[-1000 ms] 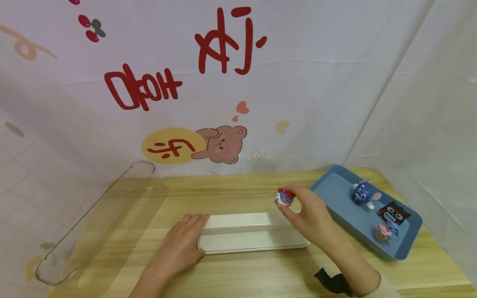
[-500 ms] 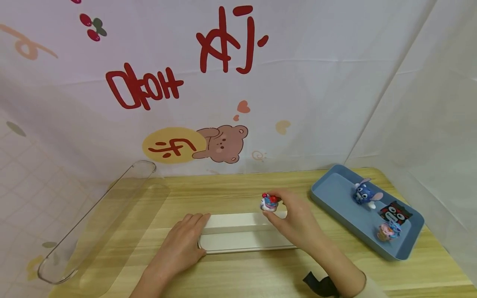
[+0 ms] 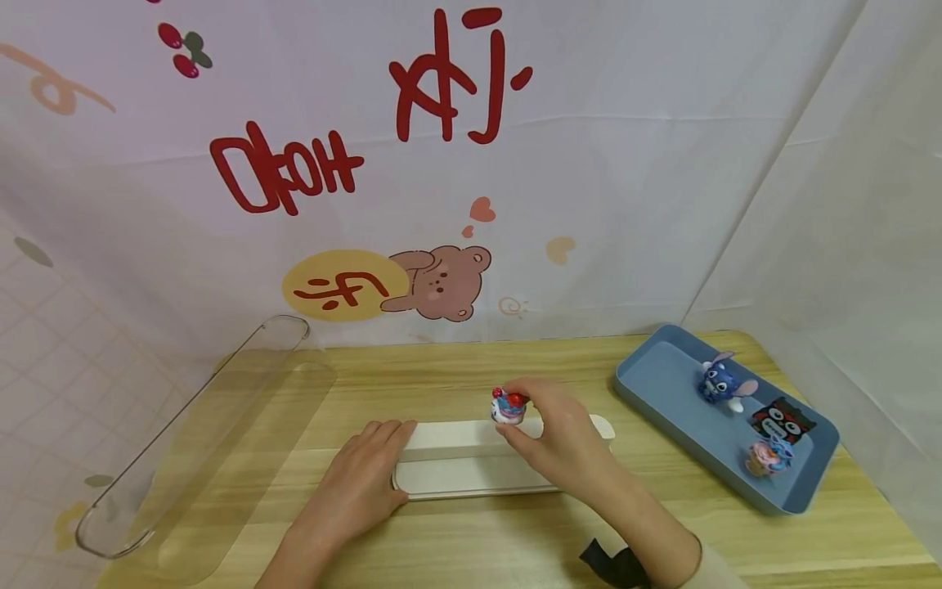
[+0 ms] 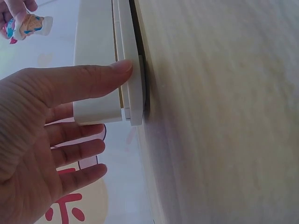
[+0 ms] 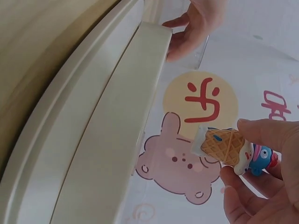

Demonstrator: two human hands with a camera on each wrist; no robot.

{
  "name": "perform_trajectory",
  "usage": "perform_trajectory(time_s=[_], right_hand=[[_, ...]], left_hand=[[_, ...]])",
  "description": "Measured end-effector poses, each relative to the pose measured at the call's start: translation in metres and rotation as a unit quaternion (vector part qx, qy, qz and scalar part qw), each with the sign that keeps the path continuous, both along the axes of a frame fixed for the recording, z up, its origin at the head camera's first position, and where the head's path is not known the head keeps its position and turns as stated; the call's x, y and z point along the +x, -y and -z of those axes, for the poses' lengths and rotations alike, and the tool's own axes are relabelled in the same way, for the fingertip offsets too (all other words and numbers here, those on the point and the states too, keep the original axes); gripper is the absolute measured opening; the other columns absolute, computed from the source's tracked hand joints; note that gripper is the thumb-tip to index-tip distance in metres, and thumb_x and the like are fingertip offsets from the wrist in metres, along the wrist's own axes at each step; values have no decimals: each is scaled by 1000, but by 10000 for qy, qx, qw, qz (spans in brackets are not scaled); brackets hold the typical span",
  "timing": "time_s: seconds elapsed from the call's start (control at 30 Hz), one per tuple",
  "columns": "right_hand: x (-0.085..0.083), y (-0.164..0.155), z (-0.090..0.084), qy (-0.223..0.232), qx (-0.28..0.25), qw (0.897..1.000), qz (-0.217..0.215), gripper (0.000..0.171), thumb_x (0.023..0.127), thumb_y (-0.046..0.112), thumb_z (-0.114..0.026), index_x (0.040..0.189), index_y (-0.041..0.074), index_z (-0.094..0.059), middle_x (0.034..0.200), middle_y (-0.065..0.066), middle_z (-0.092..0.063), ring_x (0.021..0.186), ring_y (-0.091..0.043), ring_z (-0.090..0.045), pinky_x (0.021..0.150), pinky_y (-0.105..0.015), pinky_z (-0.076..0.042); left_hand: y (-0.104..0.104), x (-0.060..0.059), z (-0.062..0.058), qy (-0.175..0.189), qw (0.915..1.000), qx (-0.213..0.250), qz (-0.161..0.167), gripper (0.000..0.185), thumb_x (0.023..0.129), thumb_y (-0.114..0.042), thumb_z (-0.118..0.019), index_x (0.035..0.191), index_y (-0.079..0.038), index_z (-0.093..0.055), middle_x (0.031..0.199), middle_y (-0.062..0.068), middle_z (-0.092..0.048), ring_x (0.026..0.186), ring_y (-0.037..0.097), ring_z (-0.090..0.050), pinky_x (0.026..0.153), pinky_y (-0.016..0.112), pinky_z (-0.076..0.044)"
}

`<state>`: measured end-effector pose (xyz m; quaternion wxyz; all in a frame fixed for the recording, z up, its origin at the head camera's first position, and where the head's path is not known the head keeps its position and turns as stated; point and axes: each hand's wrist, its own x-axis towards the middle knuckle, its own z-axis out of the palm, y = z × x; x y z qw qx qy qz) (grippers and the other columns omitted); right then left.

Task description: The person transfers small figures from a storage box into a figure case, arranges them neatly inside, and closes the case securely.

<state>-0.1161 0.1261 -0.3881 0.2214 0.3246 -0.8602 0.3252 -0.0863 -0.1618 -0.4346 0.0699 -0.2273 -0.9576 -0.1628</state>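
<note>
My left hand (image 3: 364,474) grips the left end of a long cream-white two-step stand (image 3: 471,476); its thumb lies on the front edge and the other fingers are at the end and back, as the left wrist view shows. In my right hand (image 3: 562,442), thumb and fingers pinch a small ice-cream-cone figurine (image 3: 508,406) with a red-and-blue top. The right wrist view shows its waffle cone (image 5: 224,144) and a blue face among the fingers. The figurine is held upright over the middle of the stand's upper step, overlapping its back edge in the head view.
A blue tray (image 3: 662,384) at right holds a blue big-eared figurine (image 3: 719,384), an owl-face piece (image 3: 782,424) and a pink-and-blue cone figurine (image 3: 768,456). A long clear cover (image 3: 190,405) stands at left. A dark strap (image 3: 614,564) lies by the right forearm.
My right hand has carried the cone figurine leftward and slightly down, from over the stand's right end to its middle. The left hand has kept its place on the stand.
</note>
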Motion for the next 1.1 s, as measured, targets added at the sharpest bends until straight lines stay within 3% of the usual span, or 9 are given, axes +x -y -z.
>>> perform_trajectory(time_s=[0.27, 0.5, 1.1], right_hand=[[3, 12, 3, 127, -68, 9991, -391, 50, 78, 7, -93, 120, 6, -66, 110, 1, -70, 100, -15, -65, 88, -34, -57], [7, 25, 8, 511, -36, 9972, -549, 47, 82, 8, -90, 122, 7, -66, 113, 1, -69, 104, -15, -65, 91, -33, -58], [10, 51, 20, 485, 295, 9936, -981, 44, 83, 16, -91, 119, 6, -68, 114, -1, -72, 104, -15, -69, 92, -31, -57]], left_hand=[[1, 1, 1, -74, 10000, 28, 28, 92, 59, -9, -100, 140, 2, -59, 127, 9, -66, 117, 28, -60, 97, 47, -53], [1, 1, 1, -41, 10000, 13, 2, 92, 59, -10, -101, 140, 2, -59, 128, 9, -66, 117, 28, -60, 97, 48, -53], [1, 0, 1, -53, 10000, 14, 44, 93, 58, -10, -101, 140, 3, -60, 128, 9, -66, 117, 27, -60, 98, 47, -54]])
